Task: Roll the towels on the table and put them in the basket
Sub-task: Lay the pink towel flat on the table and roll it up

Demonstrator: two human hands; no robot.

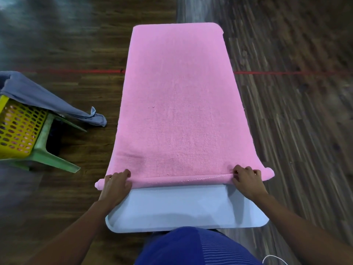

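Pink towel [177, 104] roll gripped by curled left fingers [123, 174], right fingers [241, 170].

Spread lengthwise on the pale rectangular desk [183, 211]: long pink terry towel [177, 104], near end rolled under left hand [116, 186] and right hand [247, 182]. Well left: yellow perforated plastic basket [17, 129], seemingly on a green plastic stool [51, 159], grey-blue cloth [38, 96] draped over it.

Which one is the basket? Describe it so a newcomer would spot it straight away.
Start at the long table under the pink towel. To its left a green stool stands on the wooden floor, with the basket on top. It alone is yellow, with holed sides and a grey towel draped over it.
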